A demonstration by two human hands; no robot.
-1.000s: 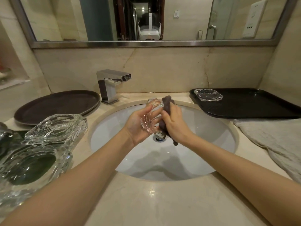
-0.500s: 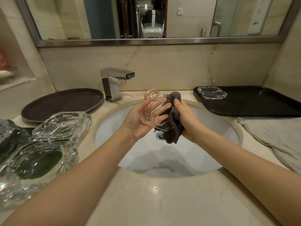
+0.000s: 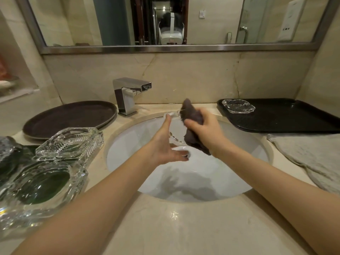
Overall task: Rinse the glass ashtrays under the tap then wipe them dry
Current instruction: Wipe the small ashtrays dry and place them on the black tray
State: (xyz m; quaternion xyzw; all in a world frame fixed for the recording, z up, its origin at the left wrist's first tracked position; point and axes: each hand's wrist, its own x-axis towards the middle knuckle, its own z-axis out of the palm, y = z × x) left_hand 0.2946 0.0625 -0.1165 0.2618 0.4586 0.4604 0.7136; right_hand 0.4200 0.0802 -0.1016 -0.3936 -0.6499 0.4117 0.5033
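Note:
Over the white sink (image 3: 230, 173), a clear glass ashtray (image 3: 175, 138) stands on edge between my hands. My right hand (image 3: 206, 129) grips a dark brown cloth (image 3: 191, 112) wrapped against the ashtray's right side. My left hand (image 3: 163, 144) is open with its fingers spread and slightly blurred, its thumb up near the ashtray's top rim. One more clear ashtray (image 3: 238, 106) lies on the black rectangular tray (image 3: 294, 116) at the right. Several large cut-glass ashtrays (image 3: 71, 140) are heaped on the counter at the left. No water runs from the chrome tap (image 3: 128, 92).
A round dark brown tray (image 3: 70, 116) lies left of the tap. A grey towel (image 3: 312, 157) is spread on the counter at the right, in front of the black tray. A mirror runs along the wall behind the marble counter (image 3: 174, 227).
My left hand has let go of the ashtray and spread open, dropping lower. My right hand has turned the cloth up and over the ashtray, which now stands more on edge.

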